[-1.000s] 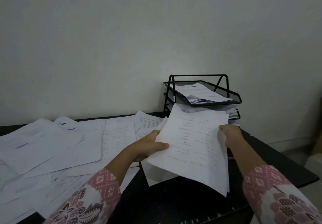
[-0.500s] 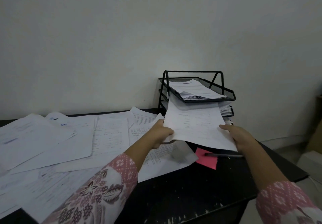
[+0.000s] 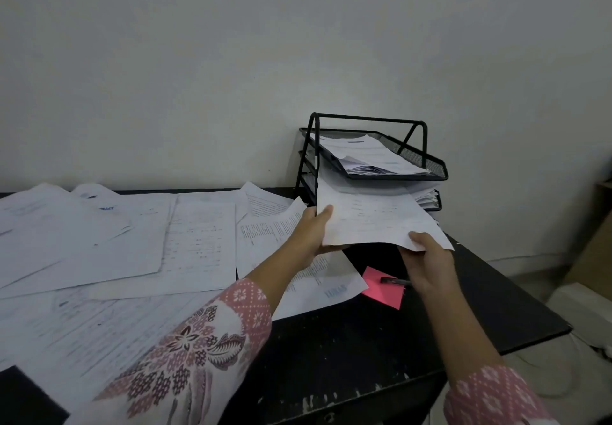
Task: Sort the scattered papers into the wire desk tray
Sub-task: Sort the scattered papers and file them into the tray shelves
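1. Paper sheets (image 3: 374,219) pinched by both my hands, left (image 3: 309,232), right (image 3: 427,259), leading edge entering wire tray (image 3: 433,169) just ahead.
2. Risk: floppy edge catching the tier below the top, crumpling.

Only a blue stamp on the printed sheet (image 3: 308,279) lying at the desk's five o'clock showed, seemingly "LUNAS"; all other print stayed too blurred to read.

Papers going into the black wire tray (image 3: 433,168)
White held sheets (image 3: 374,219) enter its middle tier; scattered papers (image 3: 132,242) cover the table's left
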